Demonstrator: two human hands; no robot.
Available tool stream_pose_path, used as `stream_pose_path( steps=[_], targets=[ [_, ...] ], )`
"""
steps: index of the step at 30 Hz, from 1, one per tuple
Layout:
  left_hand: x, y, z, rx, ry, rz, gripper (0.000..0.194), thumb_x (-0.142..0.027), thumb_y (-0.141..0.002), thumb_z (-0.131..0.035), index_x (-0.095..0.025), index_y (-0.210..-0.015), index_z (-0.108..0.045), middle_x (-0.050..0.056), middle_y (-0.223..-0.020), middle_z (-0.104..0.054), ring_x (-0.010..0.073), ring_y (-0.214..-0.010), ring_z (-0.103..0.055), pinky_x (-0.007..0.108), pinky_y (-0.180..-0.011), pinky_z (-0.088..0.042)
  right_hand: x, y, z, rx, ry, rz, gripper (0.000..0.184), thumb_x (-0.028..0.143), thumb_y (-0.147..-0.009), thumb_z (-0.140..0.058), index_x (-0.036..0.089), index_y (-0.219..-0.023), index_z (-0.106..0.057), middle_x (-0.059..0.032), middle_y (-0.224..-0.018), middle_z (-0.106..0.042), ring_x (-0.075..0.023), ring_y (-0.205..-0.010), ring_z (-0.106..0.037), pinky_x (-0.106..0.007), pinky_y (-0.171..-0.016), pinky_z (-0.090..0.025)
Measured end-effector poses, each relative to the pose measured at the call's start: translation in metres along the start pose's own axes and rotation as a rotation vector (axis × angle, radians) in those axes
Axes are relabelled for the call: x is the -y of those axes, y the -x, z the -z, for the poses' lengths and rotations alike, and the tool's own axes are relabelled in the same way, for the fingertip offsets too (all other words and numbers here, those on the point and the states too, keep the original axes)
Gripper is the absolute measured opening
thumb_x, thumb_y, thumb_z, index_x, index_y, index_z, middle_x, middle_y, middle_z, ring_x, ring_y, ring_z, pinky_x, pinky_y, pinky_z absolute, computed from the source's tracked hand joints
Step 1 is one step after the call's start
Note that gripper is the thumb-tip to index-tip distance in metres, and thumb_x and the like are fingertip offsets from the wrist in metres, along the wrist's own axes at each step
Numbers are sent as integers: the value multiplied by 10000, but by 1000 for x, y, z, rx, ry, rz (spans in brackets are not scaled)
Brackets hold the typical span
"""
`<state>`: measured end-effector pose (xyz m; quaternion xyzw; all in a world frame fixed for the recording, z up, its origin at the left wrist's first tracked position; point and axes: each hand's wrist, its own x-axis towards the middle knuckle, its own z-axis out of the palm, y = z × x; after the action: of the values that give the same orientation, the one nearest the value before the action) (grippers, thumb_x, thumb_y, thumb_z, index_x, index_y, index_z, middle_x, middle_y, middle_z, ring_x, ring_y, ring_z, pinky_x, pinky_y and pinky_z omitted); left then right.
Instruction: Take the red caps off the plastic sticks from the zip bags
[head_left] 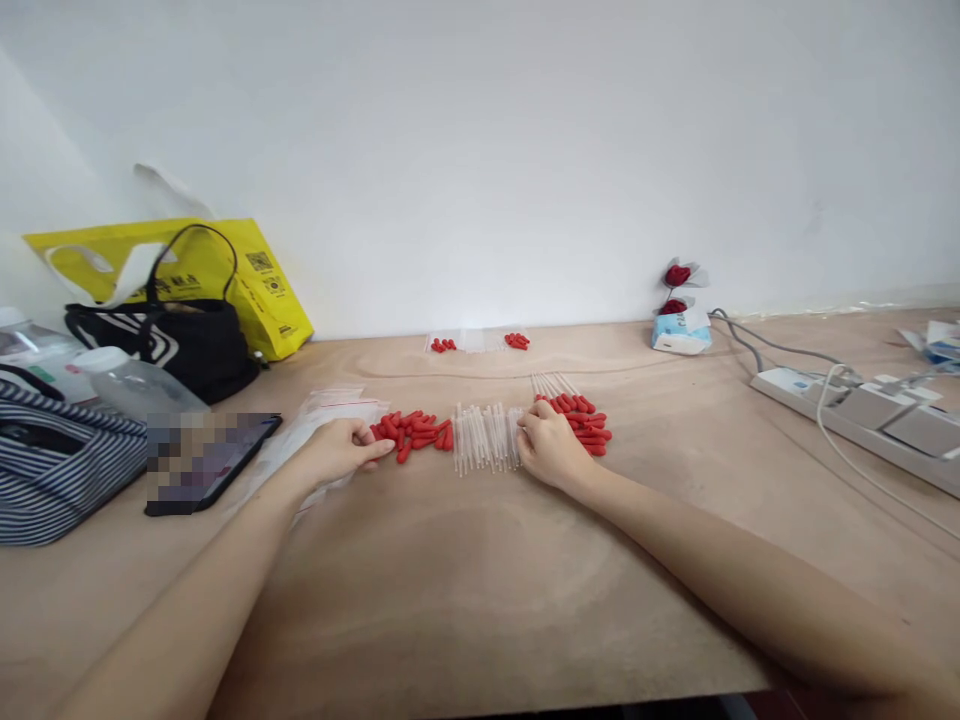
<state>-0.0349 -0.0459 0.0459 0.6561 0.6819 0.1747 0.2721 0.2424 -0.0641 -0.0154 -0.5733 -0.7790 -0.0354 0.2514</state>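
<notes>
My left hand (pixel 339 450) is at the left edge of a pile of small red elongated pieces (pixel 409 432). Its thumb and forefinger are apart, with the tips by the nearest pieces. A row of thin white sticks (pixel 480 438) lies side by side in the middle. My right hand (pixel 553 447) has its fingers curled together at the right edge of this row; whatever is between the fingertips is hidden. Just beyond and right of that hand, white sticks with red ends (pixel 589 420) lie grouped, partly covered by it. Clear plastic bags (pixel 330 405) lie under and behind my left hand.
Small clear bags with red pieces (pixel 517 341) lie near the wall. At left are a phone (pixel 214 465), a striped pouch (pixel 67 460), a bottle (pixel 139 385), a black bag (pixel 169 345) and a yellow bag (pixel 274 300). A tissue pack (pixel 681 333) and power strip (pixel 870 410) sit right.
</notes>
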Motion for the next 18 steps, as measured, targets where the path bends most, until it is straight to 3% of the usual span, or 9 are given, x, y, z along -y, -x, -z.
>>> stream_pose_path(
  steps=[5, 9, 12, 18],
  targets=[
    [-1, 0, 0, 99, 103, -49, 375, -362, -334, -725, -173, -570, -504, -24, -554, -574, 156, -581, -537, 246, -542, -391, -19, -20, 21, 26, 86, -242, 235, 214, -772, -403, 177, -825, -629, -80, -889, -601, -197, -819, -552, -345, -771, -345],
    [2, -2, 0, 87, 57, -48, 377, -352, -333, -716, -184, -537, -447, -45, -480, -505, 138, -496, -486, 234, -477, -343, -40, -42, 32, 194, 126, -515, 195, 250, -739, -462, 214, -822, -635, -57, -861, -637, -222, -866, -563, -402, -840, -313],
    [5, -1, 1, 139, 57, -18, 404, -401, -372, -708, -195, -516, -392, -71, -395, -427, 107, -397, -402, 216, -426, -275, -48, -53, 30, 252, 134, -574, 175, 253, -713, -509, 214, -823, -640, -62, -886, -643, -228, -889, -568, -418, -865, -304],
    [9, -4, 1, 40, -85, -78, 400, -448, -392, -708, -184, -500, -428, -70, -413, -398, 92, -411, -363, 207, -432, -207, -49, -70, 20, 319, 150, -626, 278, 259, -649, -593, 150, -903, -629, -130, -949, -625, -248, -910, -572, -388, -810, -376]
  ],
)
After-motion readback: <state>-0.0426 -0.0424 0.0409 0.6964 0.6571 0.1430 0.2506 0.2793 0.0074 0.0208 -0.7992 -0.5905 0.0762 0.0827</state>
